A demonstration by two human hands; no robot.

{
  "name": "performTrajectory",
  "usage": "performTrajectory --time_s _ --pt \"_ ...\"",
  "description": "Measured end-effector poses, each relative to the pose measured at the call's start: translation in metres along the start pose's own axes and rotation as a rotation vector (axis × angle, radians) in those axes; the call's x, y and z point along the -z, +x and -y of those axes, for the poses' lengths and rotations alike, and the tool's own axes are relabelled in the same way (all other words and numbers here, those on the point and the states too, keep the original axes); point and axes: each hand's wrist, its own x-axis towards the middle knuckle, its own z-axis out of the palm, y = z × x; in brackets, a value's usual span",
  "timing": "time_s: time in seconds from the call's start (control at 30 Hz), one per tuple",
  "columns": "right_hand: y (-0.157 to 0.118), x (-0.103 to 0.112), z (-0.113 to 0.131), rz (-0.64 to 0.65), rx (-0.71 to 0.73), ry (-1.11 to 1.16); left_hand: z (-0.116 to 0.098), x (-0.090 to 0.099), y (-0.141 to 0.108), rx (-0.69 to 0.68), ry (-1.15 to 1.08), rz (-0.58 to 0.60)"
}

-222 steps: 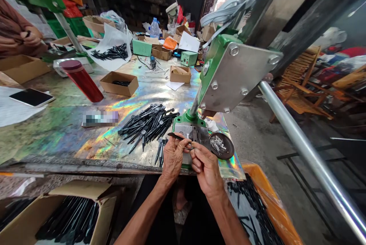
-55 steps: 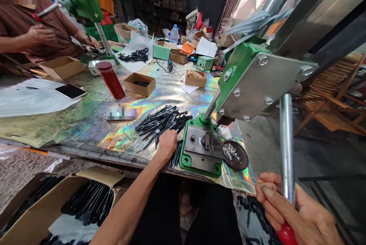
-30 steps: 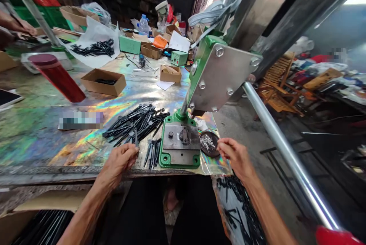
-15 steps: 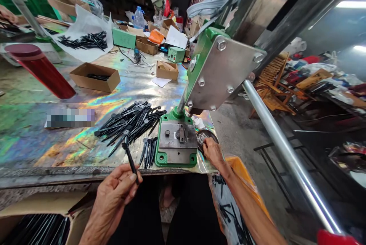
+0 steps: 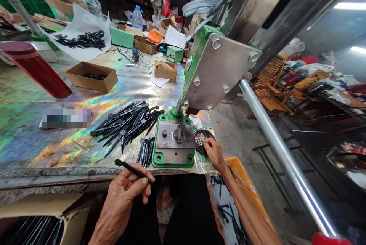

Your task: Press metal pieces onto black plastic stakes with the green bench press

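Note:
Pinched in my left hand is a black pointed tool, held in front of the table's edge. My right hand has its fingers together over the round dish of small metal pieces; what they hold is too small to make out. Between the hands stands the green press base with a steel plate on it. A small row of black tools lies left of the base, and a larger pile lies behind that row.
The press head and its long lever rise at the right. A red flask and a cardboard box stand at the left. Below the edge are an orange-lined container and a carton of black tools.
The tool in my left hand has turned from steep to nearly level, and that hand has shifted right. My right hand has drawn slightly back toward the dish's right rim.

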Motion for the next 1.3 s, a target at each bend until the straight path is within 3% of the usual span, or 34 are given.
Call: performTrajectory --time_s 0.47,0.83,0.93,1.07,1.3 --pt "-0.004 0.005 0.013 0.039 -0.210 0.446 -0.005 -0.017 0.000 0.022 -0.083 0.103" --pt "-0.006 0.010 0.026 0.041 -0.276 0.667 -0.001 -0.026 0.001 0.026 -0.083 0.173" --pt "-0.012 0.014 0.044 0.085 -0.307 0.776 -0.001 -0.032 0.003 0.001 -0.101 0.175" --pt "-0.032 0.017 0.086 0.170 -0.332 0.912 0.000 -0.044 0.007 0.004 -0.140 0.177" --pt "-0.077 0.006 0.157 0.234 -0.238 1.092 0.002 -0.057 0.010 0.024 -0.365 0.155"
